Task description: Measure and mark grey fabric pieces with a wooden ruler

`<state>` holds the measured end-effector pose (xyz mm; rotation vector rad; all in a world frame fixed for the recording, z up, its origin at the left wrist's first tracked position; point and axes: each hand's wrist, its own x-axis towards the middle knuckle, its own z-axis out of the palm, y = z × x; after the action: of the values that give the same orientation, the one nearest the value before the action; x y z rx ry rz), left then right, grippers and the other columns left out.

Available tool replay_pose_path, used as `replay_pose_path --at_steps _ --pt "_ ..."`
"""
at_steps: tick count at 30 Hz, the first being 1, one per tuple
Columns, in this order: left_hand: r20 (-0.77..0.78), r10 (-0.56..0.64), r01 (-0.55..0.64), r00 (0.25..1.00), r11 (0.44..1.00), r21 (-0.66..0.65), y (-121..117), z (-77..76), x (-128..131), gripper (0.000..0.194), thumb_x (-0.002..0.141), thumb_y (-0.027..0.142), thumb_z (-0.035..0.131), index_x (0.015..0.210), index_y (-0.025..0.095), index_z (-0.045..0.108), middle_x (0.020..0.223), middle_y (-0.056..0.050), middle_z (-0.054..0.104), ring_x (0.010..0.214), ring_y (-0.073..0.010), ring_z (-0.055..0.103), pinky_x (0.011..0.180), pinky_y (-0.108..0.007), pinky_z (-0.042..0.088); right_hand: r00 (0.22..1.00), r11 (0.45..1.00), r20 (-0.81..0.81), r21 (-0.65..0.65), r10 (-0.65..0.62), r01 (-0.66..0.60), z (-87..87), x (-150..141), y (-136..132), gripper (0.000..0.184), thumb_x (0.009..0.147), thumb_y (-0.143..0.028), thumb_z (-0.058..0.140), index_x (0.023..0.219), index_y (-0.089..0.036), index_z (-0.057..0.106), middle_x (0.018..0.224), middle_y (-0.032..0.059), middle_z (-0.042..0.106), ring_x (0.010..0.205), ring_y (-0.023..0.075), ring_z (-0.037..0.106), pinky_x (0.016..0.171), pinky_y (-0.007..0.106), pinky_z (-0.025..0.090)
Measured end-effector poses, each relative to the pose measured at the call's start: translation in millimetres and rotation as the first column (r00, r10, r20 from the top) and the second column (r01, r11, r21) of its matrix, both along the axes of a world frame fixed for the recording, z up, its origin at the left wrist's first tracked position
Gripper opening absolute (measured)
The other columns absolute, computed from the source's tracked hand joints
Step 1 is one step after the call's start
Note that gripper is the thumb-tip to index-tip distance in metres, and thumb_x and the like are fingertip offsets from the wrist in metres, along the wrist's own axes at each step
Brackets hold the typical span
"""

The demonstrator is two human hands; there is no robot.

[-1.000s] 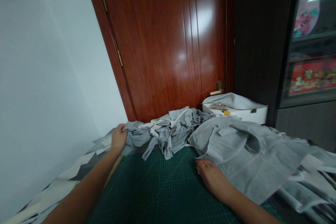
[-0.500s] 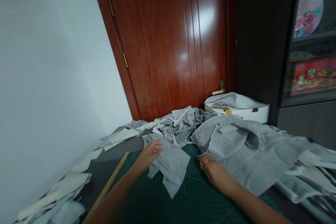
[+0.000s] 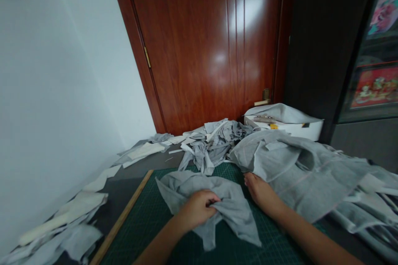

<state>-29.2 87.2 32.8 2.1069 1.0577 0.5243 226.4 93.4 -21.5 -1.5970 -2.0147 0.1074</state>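
Observation:
My left hand (image 3: 200,210) pinches a loose piece of grey fabric (image 3: 231,201), which spreads crumpled over the green cutting mat (image 3: 137,227). At the right, my right hand (image 3: 256,188) is closed at the edge of a larger grey fabric sheet (image 3: 298,178), the fingertips partly hidden against it. This sheet lies folded and draped over a pile on the right side. Behind the loose piece sits a heap of crumpled grey scraps (image 3: 214,151).
A wooden strip (image 3: 127,211) runs along the mat's left edge. Cream and grey scraps (image 3: 77,207) line the wall side. A white box (image 3: 307,130) with cloth on it stands at the back right, before a wooden door (image 3: 199,49) and dark cabinet (image 3: 314,49).
My left hand has closed on the loose grey piece and drawn it nearer and rightward, off the scrap heap onto the mat. My right hand stays at the larger sheet's edge.

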Motion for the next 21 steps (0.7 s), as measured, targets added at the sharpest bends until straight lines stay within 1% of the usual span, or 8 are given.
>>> replay_pose_path --at_steps 3,7,10,13,14,16,19,21 --pt "0.141 0.064 -0.045 0.988 0.99 -0.133 0.6 9.4 0.7 0.009 0.065 0.024 0.061 0.07 0.021 0.069 0.074 -0.002 0.069 0.072 -0.0204 0.062 0.067 -0.03 0.047 0.997 1.0 -0.075 0.014 0.013 -0.011 -0.8 2.7 -3.1 0.026 0.094 -0.021 0.029 0.101 -0.013 0.052 0.093 0.0132 0.064 0.089 0.0217 0.061 0.081 0.033 0.044" --pt "0.388 0.334 -0.255 0.859 0.936 -0.242 17.0 25.5 -15.8 0.025 0.077 0.038 0.053 0.087 0.018 0.064 0.08 -0.005 0.07 0.076 -0.0225 0.065 0.067 -0.033 0.051 0.99 0.999 -0.138 0.029 0.035 -0.032 -0.4 5.0 -8.0 0.027 0.095 -0.027 0.027 0.099 -0.016 0.051 0.094 0.0116 0.064 0.088 0.0219 0.061 0.081 0.035 0.045" --pt "0.606 0.513 -0.369 0.608 0.858 -0.356 35.3 39.0 -39.7 0.031 0.077 0.038 0.055 0.098 0.015 0.059 0.087 -0.009 0.07 0.082 -0.024 0.067 0.072 -0.036 0.054 0.986 0.998 -0.162 0.048 0.037 -0.029 0.7 5.1 -10.6 0.027 0.095 -0.031 0.026 0.091 -0.018 0.049 0.088 0.0103 0.063 0.083 0.0217 0.06 0.077 0.035 0.046" --pt "0.803 0.496 -0.544 0.331 0.795 -0.267 53.4 47.3 -70.5 0.031 0.08 0.029 0.052 0.108 0.016 0.054 0.105 -0.009 0.067 0.1 -0.0204 0.064 0.086 -0.033 0.052 0.985 0.997 -0.166 0.07 0.043 -0.032 1.4 4.7 -11.8 0.026 0.096 -0.032 0.026 0.087 -0.02 0.047 0.083 0.0081 0.061 0.077 0.0208 0.06 0.073 0.034 0.046" --pt "0.821 0.482 -0.613 0.306 0.76 -0.217 58.8 47.4 -80.8 0.035 0.081 0.027 0.051 0.114 0.017 0.051 0.114 -0.01 0.064 0.108 -0.0195 0.06 0.091 -0.032 0.05 0.985 0.996 -0.167 0.077 0.048 -0.035 1.3 4.7 -11.9 0.025 0.095 -0.032 0.026 0.086 -0.02 0.046 0.081 0.0074 0.061 0.076 0.0204 0.06 0.071 0.033 0.046" --pt "0.744 0.55 -0.727 0.38 0.674 -0.127 68.5 43.0 -98.3 0.045 0.083 0.029 0.052 0.126 0.02 0.043 0.129 -0.01 0.056 0.121 -0.02 0.052 0.097 -0.033 0.046 0.984 0.995 -0.167 0.095 0.057 -0.041 0.7 4.8 -11.7 0.024 0.095 -0.032 0.027 0.086 -0.021 0.046 0.079 0.0065 0.061 0.073 0.0198 0.06 0.069 0.033 0.045" --pt "0.505 0.689 -0.819 0.519 0.57 0.064 78.0 28.9 -110.0 0.054 0.081 0.029 0.053 0.133 0.021 0.038 0.132 -0.011 0.053 0.126 -0.0242 0.047 0.1 -0.04 0.043 0.986 0.991 -0.155 0.131 0.058 -0.038 -1.0 5.0 -10.8 0.024 0.095 -0.032 0.027 0.085 -0.021 0.045 0.078 0.0065 0.061 0.072 0.0199 0.06 0.068 0.032 0.045" --pt "0.432 0.688 -0.798 0.583 0.585 0.145 79.5 20.5 -106.3 0.048 0.078 0.026 0.054 0.125 0.018 0.047 0.122 -0.012 0.06 0.119 -0.0255 0.053 0.098 -0.041 0.043 0.99 0.99 -0.134 0.141 0.051 -0.032 -2.1 5.1 -10.3 0.024 0.095 -0.033 0.027 0.084 -0.021 0.045 0.078 0.0069 0.061 0.072 0.0202 0.06 0.067 0.032 0.045"
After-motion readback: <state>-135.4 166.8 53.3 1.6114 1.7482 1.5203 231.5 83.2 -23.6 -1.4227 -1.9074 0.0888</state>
